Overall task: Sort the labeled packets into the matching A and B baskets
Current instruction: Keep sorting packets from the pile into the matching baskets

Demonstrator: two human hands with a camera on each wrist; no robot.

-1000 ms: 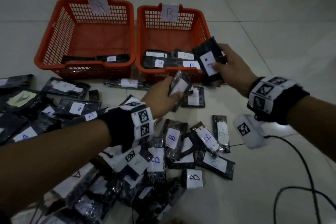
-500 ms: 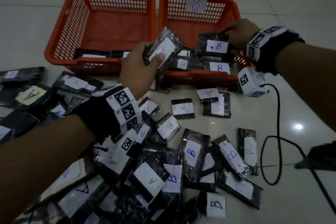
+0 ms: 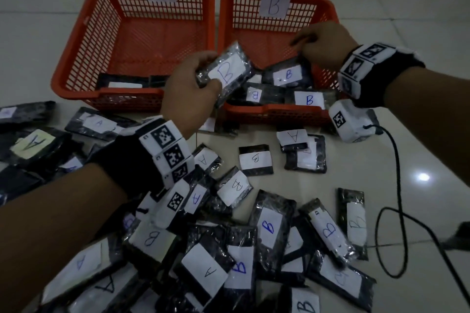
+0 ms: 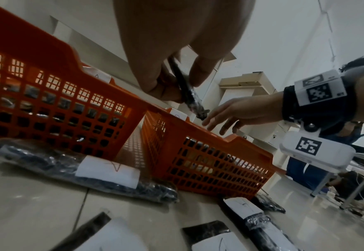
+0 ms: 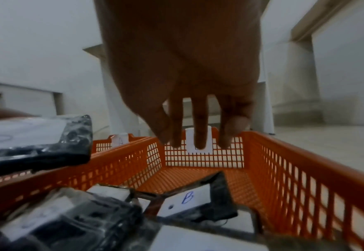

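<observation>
Two orange baskets stand side by side on the floor, basket A [image 3: 84,40] on the left and basket B [image 3: 328,12] on the right. My left hand [image 3: 203,71] grips a black packet with a white B label [image 3: 229,71] above the near left corner of basket B. In the left wrist view that packet [image 4: 187,91] shows edge-on between thumb and fingers. My right hand [image 3: 310,43] hovers over basket B with straight fingers [image 5: 198,135] and holds nothing. Below it a B packet [image 3: 287,75] lies on other B packets in the basket [image 5: 189,200].
Several A and B packets lie scattered on the tiled floor [image 3: 254,223] in front of the baskets, piled thickest at the lower left. Basket A holds a few packets [image 3: 124,82] at its near wall. A black cable [image 3: 396,185] loops on the floor at the right.
My right hand has let go of its B packet, which now lies in basket B. My left hand has carried its B packet rightward over basket B's near corner.
</observation>
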